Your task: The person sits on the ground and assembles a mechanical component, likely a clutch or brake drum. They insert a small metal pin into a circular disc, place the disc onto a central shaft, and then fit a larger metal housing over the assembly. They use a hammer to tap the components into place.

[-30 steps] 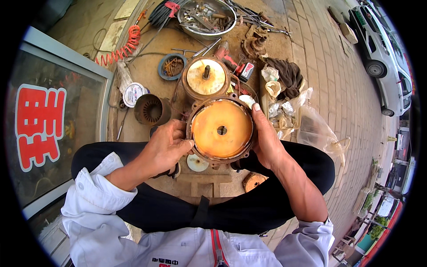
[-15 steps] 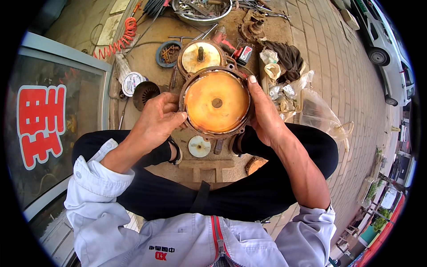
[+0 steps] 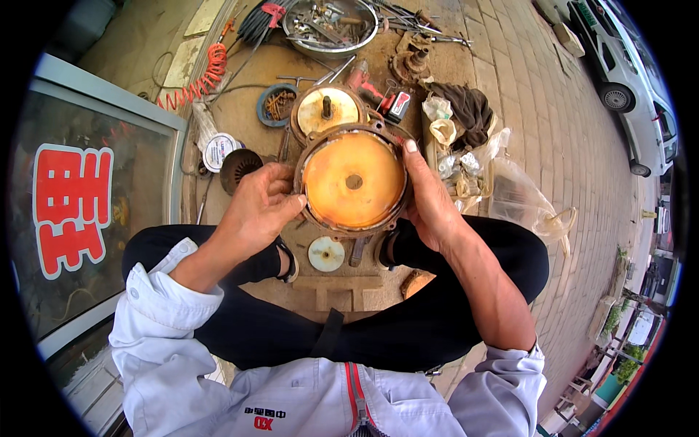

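Between my hands is a round, rusty metal housing [image 3: 354,180] with bolt lugs round its rim. Its face is a smooth orange-yellow disc with a brown spot at the centre. My left hand [image 3: 258,206] closes on its left edge, thumb in front and fingers curled behind. On the opposite edge my right hand [image 3: 431,191] grips it, the thumb along the rim and the fingers mostly hidden behind. Just beyond it, partly covered, lies a second round part with a pale disc [image 3: 320,120] and an upright shaft. A small white disc [image 3: 326,254] rests on the ground below the housing.
Farther off are a blue bowl of bolts [image 3: 277,104], a red cordless power tool [image 3: 373,89] and a metal basin of tools [image 3: 331,47]. A box of rags and plastic bags [image 3: 457,146] stands right; a glass door [image 3: 87,197] is left. A wooden frame [image 3: 338,283] lies between my feet.
The view has shifted slightly. Both hands keep their hold on the housing, which sits at almost the same place and tilt.
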### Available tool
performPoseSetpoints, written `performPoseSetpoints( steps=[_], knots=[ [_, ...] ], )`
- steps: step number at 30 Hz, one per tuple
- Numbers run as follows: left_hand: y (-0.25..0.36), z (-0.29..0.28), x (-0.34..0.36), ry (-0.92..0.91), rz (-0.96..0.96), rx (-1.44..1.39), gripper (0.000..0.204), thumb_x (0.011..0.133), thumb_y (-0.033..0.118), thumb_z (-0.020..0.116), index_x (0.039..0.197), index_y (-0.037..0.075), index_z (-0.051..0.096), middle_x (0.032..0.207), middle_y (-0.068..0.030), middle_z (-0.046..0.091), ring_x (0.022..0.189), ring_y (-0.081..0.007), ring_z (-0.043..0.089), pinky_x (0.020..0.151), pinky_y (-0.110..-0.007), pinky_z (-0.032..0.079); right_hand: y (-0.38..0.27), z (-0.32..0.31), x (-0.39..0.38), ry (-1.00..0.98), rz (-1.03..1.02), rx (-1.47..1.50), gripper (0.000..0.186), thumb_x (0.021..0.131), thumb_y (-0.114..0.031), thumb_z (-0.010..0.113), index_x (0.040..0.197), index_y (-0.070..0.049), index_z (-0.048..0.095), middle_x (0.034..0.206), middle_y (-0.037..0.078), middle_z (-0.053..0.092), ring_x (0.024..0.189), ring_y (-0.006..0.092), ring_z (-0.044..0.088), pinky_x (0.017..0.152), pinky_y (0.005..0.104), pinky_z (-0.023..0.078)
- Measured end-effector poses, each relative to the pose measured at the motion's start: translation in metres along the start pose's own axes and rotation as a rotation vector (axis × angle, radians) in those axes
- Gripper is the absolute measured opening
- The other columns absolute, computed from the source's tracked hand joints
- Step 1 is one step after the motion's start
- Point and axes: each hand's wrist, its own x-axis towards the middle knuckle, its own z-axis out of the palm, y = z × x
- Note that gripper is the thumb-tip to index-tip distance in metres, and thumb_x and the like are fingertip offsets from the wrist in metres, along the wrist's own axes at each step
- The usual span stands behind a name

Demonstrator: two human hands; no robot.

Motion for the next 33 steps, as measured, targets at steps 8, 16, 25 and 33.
performPoseSetpoints(
  steps=[8,16,25,33],
  knots=[
    [0.003,0.004,0.000,0.021,0.016,0.031,0.048,0.092,0.001,0.064,0.133,-0.014,0.045,0.120,-0.0228,0.065,0.106,-0.0210,0.067,0.089,-0.033,0.056,0.000,0.003,-0.004,0.006,-0.053,0.026,0.074,0.106,-0.063,0.031,0.151,-0.006,0.042,0.144,0.013,0.057,0.131,0.0255,0.058,0.106,0.0501,0.050],
    [-0.007,0.000,-0.009,0.051,0.115,0.216,0.049,0.091,0.000,0.068,0.134,-0.009,0.046,0.117,-0.0164,0.065,0.099,-0.0153,0.065,0.085,-0.030,0.055,-0.001,-0.002,-0.019,-0.047,0.046,-0.175,0.089,0.099,-0.076,0.029,0.156,-0.008,0.035,0.149,0.017,0.050,0.128,0.0366,0.057,0.101,0.0574,0.050],
    [-0.006,-0.003,-0.026,0.110,0.566,0.583,0.044,0.084,-0.006,0.071,0.125,-0.006,0.056,0.109,-0.0156,0.066,0.099,-0.0221,0.070,0.084,-0.034,0.058,0.022,-0.003,-0.027,-0.166,0.058,0.167,0.089,0.100,-0.070,0.041,0.147,0.005,0.040,0.140,0.021,0.056,0.129,0.0281,0.057,0.107,0.0440,0.049],
    [-0.006,-0.005,-0.007,0.140,0.273,-0.270,0.049,0.088,-0.004,0.072,0.133,-0.004,0.053,0.133,-0.0121,0.057,0.127,-0.0218,0.056,0.108,-0.036,0.048,0.004,0.012,-0.028,-0.090,-0.118,0.414,0.076,0.093,-0.012,0.064,0.153,0.013,0.024,0.150,0.024,0.044,0.138,0.0278,0.048,0.117,0.0388,0.039]
  ],
)
